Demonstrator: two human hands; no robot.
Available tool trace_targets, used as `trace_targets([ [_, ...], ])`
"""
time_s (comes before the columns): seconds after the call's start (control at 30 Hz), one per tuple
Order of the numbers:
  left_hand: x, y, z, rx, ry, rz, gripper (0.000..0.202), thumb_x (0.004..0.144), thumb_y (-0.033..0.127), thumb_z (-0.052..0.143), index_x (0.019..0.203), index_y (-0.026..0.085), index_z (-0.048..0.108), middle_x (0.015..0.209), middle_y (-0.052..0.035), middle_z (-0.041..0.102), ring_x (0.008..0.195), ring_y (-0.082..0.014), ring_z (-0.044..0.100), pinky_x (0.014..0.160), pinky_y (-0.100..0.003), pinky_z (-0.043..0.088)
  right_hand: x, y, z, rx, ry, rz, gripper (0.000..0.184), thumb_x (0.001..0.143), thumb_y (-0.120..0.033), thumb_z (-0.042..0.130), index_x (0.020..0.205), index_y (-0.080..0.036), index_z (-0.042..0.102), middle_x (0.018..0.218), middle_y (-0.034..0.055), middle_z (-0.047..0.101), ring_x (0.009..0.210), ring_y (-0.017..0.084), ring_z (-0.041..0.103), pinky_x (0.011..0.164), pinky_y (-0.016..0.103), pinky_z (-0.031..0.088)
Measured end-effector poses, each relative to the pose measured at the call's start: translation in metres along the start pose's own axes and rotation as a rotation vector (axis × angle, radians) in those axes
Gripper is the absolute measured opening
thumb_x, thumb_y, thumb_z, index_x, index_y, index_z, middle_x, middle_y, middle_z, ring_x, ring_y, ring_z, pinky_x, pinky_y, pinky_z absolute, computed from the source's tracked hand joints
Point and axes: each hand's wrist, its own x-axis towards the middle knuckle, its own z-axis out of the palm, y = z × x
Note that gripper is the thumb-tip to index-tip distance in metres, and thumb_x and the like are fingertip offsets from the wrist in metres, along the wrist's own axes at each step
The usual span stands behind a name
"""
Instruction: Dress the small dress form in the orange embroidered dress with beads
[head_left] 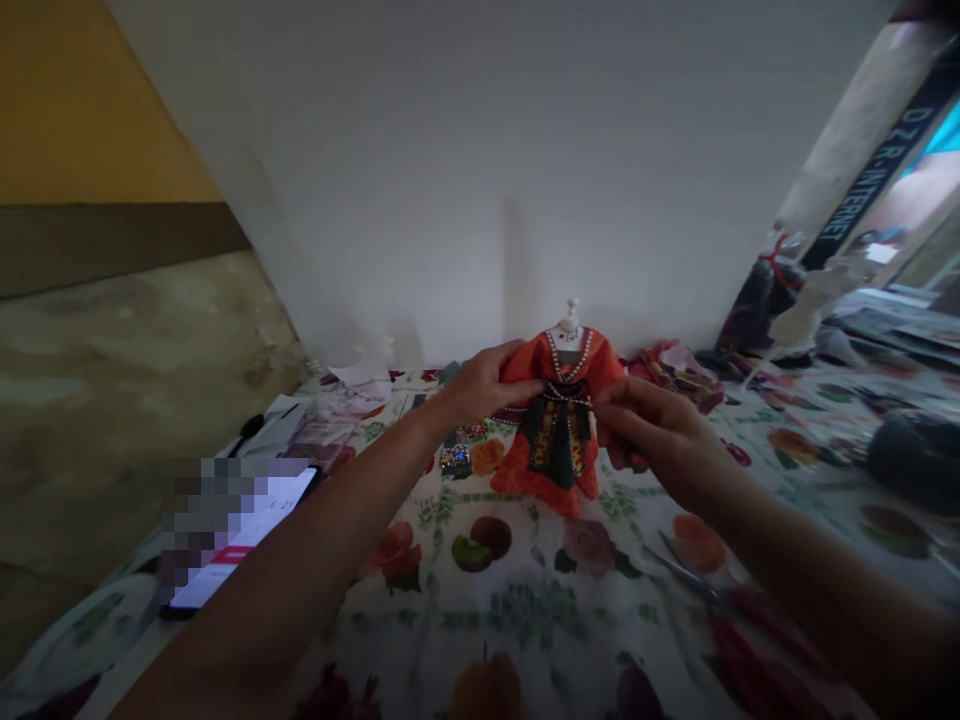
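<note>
A small orange doll dress with a dark green and gold front panel stands upright on a little white mannequin on the table. White beads edge its V-shaped neckline. My left hand is closed on the dress's side, its thumb pressing at the dark waist. Across that waist runs a thin string of white beads, reaching the fingertips of my right hand. Those fingers are pinched together beside the sleeve, apparently on the string's end; exactly what lies between them is partly hidden.
A flower-and-fruit tablecloth covers the table. A lit phone lies at left, scissors near my right forearm. Glittering trim pieces lie left of the dress, fabric scraps behind at right. A white panel rises behind.
</note>
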Motion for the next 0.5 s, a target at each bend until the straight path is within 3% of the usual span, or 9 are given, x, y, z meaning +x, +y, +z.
trace_targets([
  [0.17,-0.002,-0.002,-0.004,-0.041,-0.053,0.01,0.042,0.078,0.029,0.078,0.117,0.017,0.067,0.116,-0.0087,0.072,0.101,-0.0219,0.067,0.097,-0.041,0.053,-0.004,0.011,0.008,0.442,-0.038,0.263,0.02,0.084,-0.033,0.078,0.091,-0.02,0.064,0.064,-0.0047,0.059,0.046,0.006,0.048,0.041,0.018,0.037],
  [0.5,0.003,-0.006,-0.006,-0.125,-0.133,0.032,0.045,0.08,0.028,0.079,0.122,0.018,0.065,0.123,-0.0097,0.07,0.108,-0.0226,0.067,0.099,-0.041,0.053,-0.006,-0.003,0.01,0.801,-0.012,0.474,0.02,0.078,-0.019,0.08,0.077,-0.015,0.06,0.062,-0.0064,0.05,0.044,0.0,0.037,0.04,0.012,0.036],
])
